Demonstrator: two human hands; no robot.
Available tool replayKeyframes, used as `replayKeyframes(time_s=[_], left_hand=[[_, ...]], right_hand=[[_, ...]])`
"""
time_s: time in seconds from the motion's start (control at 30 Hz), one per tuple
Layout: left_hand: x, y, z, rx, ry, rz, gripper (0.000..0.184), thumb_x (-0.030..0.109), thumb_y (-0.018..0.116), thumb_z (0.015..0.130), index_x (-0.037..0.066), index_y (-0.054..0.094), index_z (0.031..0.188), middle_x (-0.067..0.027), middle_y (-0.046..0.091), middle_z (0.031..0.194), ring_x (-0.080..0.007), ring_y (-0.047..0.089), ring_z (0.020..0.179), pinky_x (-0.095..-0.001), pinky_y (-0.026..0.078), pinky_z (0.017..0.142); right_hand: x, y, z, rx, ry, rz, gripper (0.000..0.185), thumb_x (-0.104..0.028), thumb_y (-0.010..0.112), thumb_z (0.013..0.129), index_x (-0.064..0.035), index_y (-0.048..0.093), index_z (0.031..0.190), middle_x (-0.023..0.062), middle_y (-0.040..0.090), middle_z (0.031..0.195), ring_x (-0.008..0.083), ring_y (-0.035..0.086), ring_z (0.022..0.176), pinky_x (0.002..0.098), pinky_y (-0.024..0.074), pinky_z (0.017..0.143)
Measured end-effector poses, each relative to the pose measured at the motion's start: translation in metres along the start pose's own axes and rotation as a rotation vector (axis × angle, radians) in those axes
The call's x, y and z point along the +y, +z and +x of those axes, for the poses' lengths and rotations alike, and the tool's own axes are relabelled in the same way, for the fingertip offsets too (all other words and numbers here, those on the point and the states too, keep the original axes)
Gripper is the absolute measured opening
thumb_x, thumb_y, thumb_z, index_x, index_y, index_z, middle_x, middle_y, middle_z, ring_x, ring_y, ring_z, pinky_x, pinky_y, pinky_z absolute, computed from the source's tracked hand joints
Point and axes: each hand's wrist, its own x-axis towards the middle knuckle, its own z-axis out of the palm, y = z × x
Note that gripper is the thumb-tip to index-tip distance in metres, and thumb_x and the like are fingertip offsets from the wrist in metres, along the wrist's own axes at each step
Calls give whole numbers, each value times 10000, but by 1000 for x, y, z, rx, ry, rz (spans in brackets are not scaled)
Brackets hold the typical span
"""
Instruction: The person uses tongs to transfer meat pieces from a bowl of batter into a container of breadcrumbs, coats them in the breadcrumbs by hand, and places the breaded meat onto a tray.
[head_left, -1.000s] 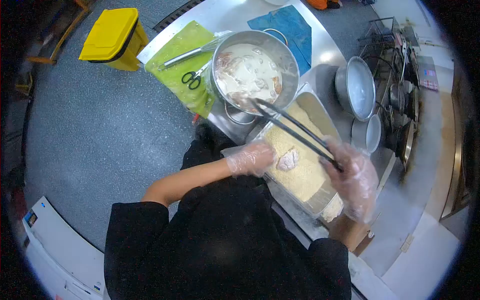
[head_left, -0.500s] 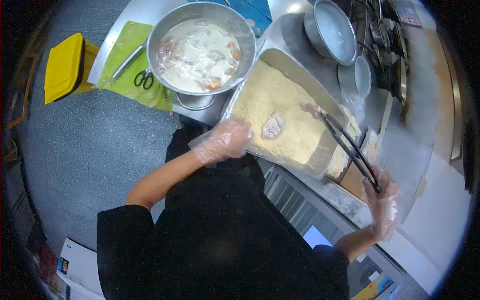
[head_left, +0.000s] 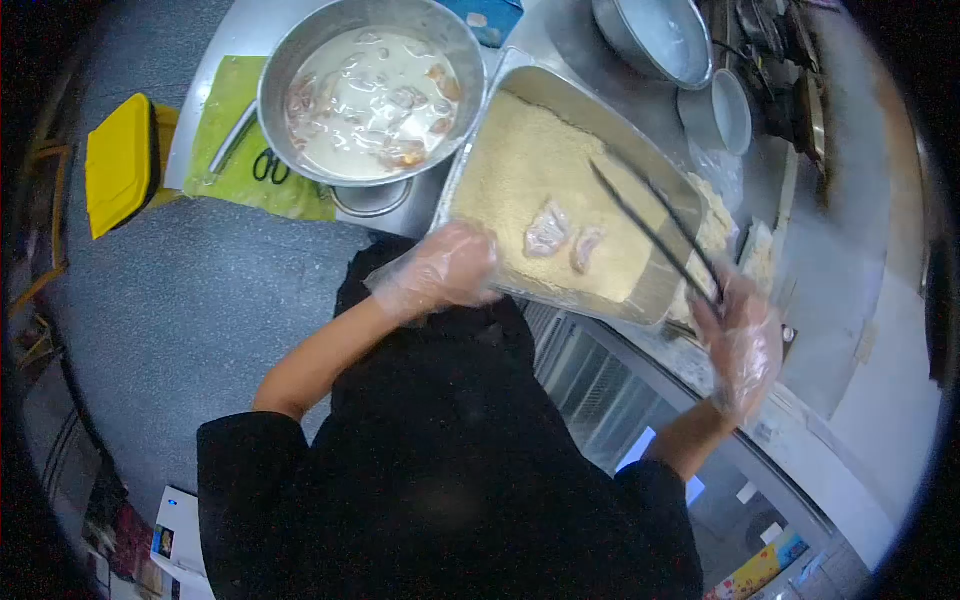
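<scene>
My left hand [head_left: 455, 265], in a clear plastic glove, is closed on the near left rim of a metal tray [head_left: 655, 300]. The tray holds pale yellow breading crumbs [head_left: 530, 150]. My gloved right hand [head_left: 742, 335] grips black tongs [head_left: 690, 280] above the tray's right side, their arms parted and nothing between the tips. Two pale raw meat pieces lie on the crumbs: a wider one [head_left: 547, 230] and a smaller one [head_left: 587, 250] beside it. Left of the tray, a large metal pot [head_left: 470, 95] contains meat pieces in milky liquid.
Scissors [head_left: 270, 167] and a metal-handled tool [head_left: 233, 138] rest on a green cloth [head_left: 230, 95]. A yellow-lidded bin [head_left: 122, 165] stands at the left. Metal bowls [head_left: 700, 50] sit behind the tray. White crumbs or flour [head_left: 715, 225] lie along its right side.
The tongs have let go of the smaller meat piece, which now lies by the wider one. Their arms have spread, and my right hand has shifted slightly left and up. My left hand stays at the rim.
</scene>
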Motion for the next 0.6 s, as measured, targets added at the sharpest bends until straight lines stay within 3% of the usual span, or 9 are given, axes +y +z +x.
replayKeyframes(time_s=[0.07, 0.13, 0.2, 0.23, 0.27, 0.3, 0.4, 0.47, 0.6], left_hand=[[4, -7, -2, 30, 7, -18, 447, 455, 696, 842, 10, 687, 881, -190, 682, 912, -376, 676, 900, -480, 526, 833], [9, -15, 1, -41, -134, -44, 503, 509, 661, 871, 9, 700, 887, -205, 690, 937, -387, 674, 906, -483, 524, 840], [15, -20, 4, -84, -237, -39, 519, 526, 646, 886, 12, 705, 921, -211, 698, 958, -400, 671, 915, -485, 520, 851], [19, -21, 7, -93, -263, -21, 507, 515, 649, 887, 16, 705, 952, -210, 701, 968, -407, 670, 921, -485, 518, 858], [22, -22, 10, -101, -283, -4, 497, 504, 652, 888, 19, 704, 983, -209, 705, 977, -414, 668, 928, -486, 515, 865], [17, -5, 14, -5, -259, -46, 485, 488, 661, 886, 24, 696, 1023, -212, 704, 992, -419, 663, 947, -487, 511, 876], [-5, 40, 33, 254, -216, -118, 466, 432, 684, 883, 39, 672, 1134, -223, 697, 1056, -428, 640, 1032, -494, 496, 919], [-4, 40, 43, 366, -237, -109, 454, 382, 690, 887, 51, 654, 1196, -238, 684, 1123, -422, 613, 1124, -506, 483, 961], [-1, 21, 90, 141, -411, -120, 506, 394, 672, 905, 36, 637, 1260, -227, 666, 1202, -384, 588, 1198, -500, 446, 1028]], right_hand=[[-44, -7, 39, 122, -210, 160, 482, -202, 810, 787, -61, 668, 1226, 170, 709, 959, 318, 676, 812, 411, 530, 727], [-90, 0, 80, 43, -352, 289, 519, -284, 800, 803, -69, 656, 1253, 186, 708, 1018, 339, 684, 866, 446, 536, 769], [-140, 39, 123, 227, -667, 415, 514, -403, 763, 826, -77, 670, 1212, 192, 703, 1073, 362, 686, 917, 482, 536, 811], [-171, 80, 149, 181, -677, 366, 476, -432, 711, 853, -67, 691, 1157, 185, 708, 1069, 377, 686, 949, 500, 536, 838], [-223, 55, 166, -239, -498, 217, 413, -380, 674, 872, -63, 703, 1135, 169, 718, 1089, 358, 701, 974, 483, 552, 861], [-249, 41, 175, -393, -519, 201, 412, -327, 655, 869, -31, 696, 1152, 193, 719, 1107, 345, 713, 995, 464, 563, 880], [-273, 69, 176, -164, -636, 276, 314, -181, 544, 902, -12, 718, 1102, 216, 717, 1072, 358, 693, 1032, 470, 539, 872], [-260, 104, 166, 63, -723, 265, 424, -347, 658, 906, -57, 684, 1214, 216, 662, 1231, 351, 664, 1108, 466, 508, 983], [-131, 100, 137, 410, -748, 933, 408, -344, 686, 893, -110, 689, 1228, 177, 632, 1270, 348, 609, 1190, 447, 467, 1042]])
